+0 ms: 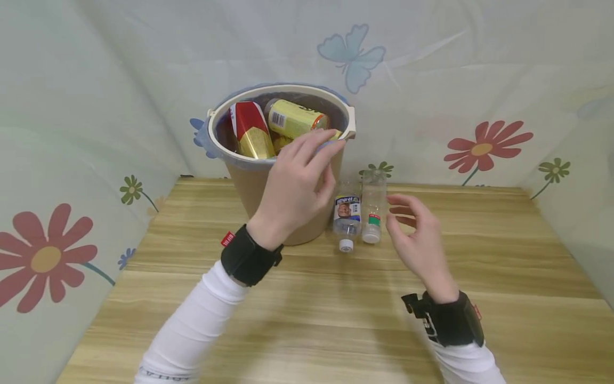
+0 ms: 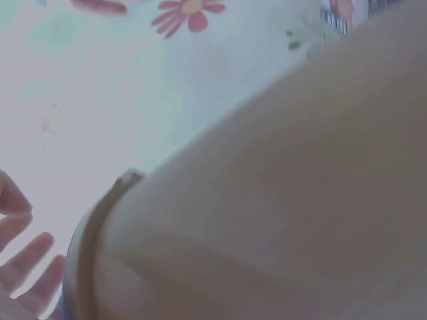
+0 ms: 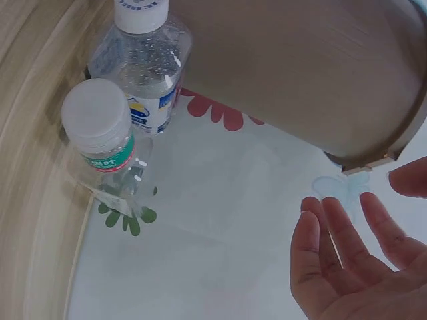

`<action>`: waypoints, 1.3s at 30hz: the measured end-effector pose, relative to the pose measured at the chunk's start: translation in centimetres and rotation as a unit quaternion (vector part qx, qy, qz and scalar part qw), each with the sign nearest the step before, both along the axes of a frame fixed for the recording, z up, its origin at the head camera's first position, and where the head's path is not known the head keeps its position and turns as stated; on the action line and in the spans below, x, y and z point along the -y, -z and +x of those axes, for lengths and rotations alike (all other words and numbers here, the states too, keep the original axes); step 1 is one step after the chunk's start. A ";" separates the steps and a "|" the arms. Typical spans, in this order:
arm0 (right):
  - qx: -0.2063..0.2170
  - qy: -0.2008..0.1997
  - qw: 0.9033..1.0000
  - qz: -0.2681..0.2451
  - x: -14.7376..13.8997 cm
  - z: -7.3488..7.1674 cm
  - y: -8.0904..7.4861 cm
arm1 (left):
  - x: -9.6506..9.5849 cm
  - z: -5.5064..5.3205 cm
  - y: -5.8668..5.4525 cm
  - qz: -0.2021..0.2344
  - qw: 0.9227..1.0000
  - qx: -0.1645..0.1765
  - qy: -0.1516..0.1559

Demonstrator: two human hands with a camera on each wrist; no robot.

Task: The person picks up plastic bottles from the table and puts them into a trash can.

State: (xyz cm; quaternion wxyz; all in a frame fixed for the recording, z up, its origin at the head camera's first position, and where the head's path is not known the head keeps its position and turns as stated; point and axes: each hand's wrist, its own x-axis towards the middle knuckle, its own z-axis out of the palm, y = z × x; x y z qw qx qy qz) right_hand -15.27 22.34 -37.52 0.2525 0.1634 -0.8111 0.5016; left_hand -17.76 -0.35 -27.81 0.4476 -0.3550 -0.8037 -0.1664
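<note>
A tan bin (image 1: 247,184) with a white rim and a bluish plastic liner stands upright at the back of the table. Inside lie a red-and-gold package (image 1: 251,130) and a yellow can (image 1: 295,118). My left hand (image 1: 297,181) is at the bin's front rim, fingers loosely bent with nothing seen between them. It hides part of the bin's contents. Right of the bin, two clear plastic bottles lie side by side, white caps towards me: one with a blue-and-white label (image 1: 347,208), the other with a green-and-red label (image 3: 110,157). Next to them hovers my right hand (image 1: 419,234), fingers apart, holding nothing.
The wood-grain table (image 1: 316,320) is bordered by pale sheeting printed with flowers and a blue butterfly (image 1: 352,56). Behind the bin and bottles, the sheeting rises close by. Both wrists wear black straps (image 1: 251,256).
</note>
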 end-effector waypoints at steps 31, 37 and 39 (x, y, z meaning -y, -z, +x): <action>0.086 0.015 0.995 0.052 -1.0 -1.8 2.2 | -3.1 1.2 14.0 -0.063 0.972 0.211 -0.081; 0.116 0.015 0.989 0.095 -0.9 -2.1 2.9 | -3.6 1.4 14.6 -0.089 0.960 0.247 -0.093; 0.119 0.014 0.988 0.101 -0.8 -2.2 3.0 | -3.6 1.5 14.7 -0.091 0.956 0.261 -0.102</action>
